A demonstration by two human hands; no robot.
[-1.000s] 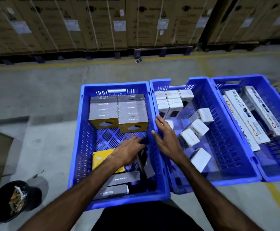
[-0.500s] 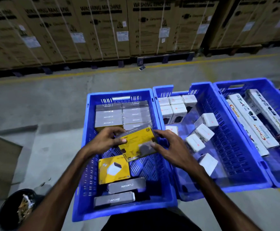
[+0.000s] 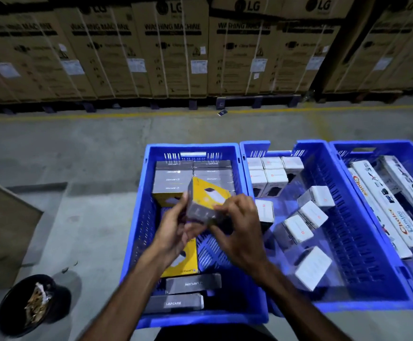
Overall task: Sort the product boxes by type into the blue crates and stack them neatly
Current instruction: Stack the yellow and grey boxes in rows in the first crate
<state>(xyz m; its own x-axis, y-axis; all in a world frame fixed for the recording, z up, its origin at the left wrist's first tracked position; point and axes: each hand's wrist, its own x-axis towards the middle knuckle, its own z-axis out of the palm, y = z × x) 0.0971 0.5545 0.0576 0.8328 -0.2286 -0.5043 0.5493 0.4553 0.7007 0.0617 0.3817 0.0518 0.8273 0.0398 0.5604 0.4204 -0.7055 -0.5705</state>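
Three blue crates stand side by side on the floor. Over the left crate, my left hand and my right hand both grip one yellow-and-grey box, tilted on end. A neat stack of the same boxes fills that crate's far end. Another yellow box and two grey-sided boxes lie loose near me. The middle crate holds white boxes, some lined up at the back, several loose. The right crate holds long white boxes.
A row of large washing machine cartons on pallets lines the far side, behind a yellow floor line. A black round bin with scraps sits at the lower left. A brown board edge is at the left. A small item lies on the floor.
Both hands reached into the left crate, lifted a yellow-and-grey box and turned it from flat to tilted on end. The camera tipped upward, showing more of the cartons.
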